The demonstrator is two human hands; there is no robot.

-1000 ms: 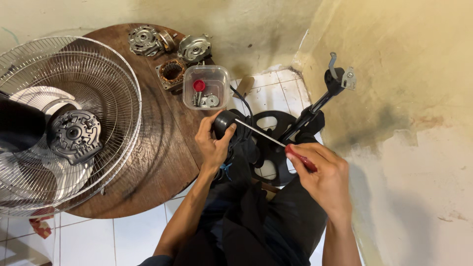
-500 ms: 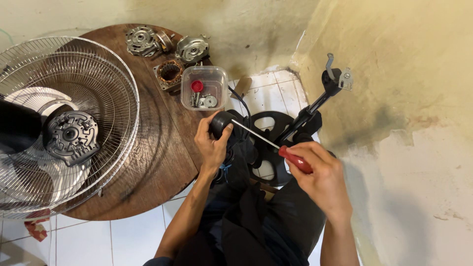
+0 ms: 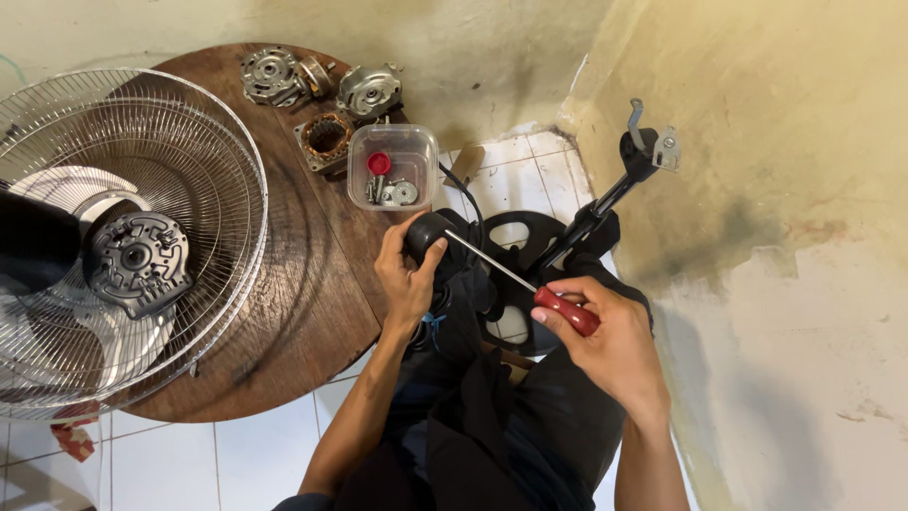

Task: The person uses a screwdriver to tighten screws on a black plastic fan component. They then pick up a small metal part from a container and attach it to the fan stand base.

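Screwdriver (image 3: 530,284) work is in hand here: the right hand (image 3: 610,336) is closed around the red handle, and the thin shaft runs up and away to the small black fan part (image 3: 427,235) that the left hand (image 3: 407,279) grips from below, fingers wrapped around it, just over the person's lap. To do this well, I would judge, the shaft should stay in line with the screw, the left hand holding the part dead steady while the right presses inward as it turns, so the tip does not slip out. Just beyond the left hand stands a clear plastic tub (image 3: 392,166) holding a red cap and small metal pieces, on a round, dark wooden table (image 3: 303,312). Further off, metal motor parts (image 3: 317,95) lie on the same table, and a wire fan guard (image 3: 123,237) spreads out to the left. Beyond the right hand a black fan stand (image 3: 605,203) rises from white floor tiles (image 3: 515,156) near a stained yellowish wall (image 3: 785,189).
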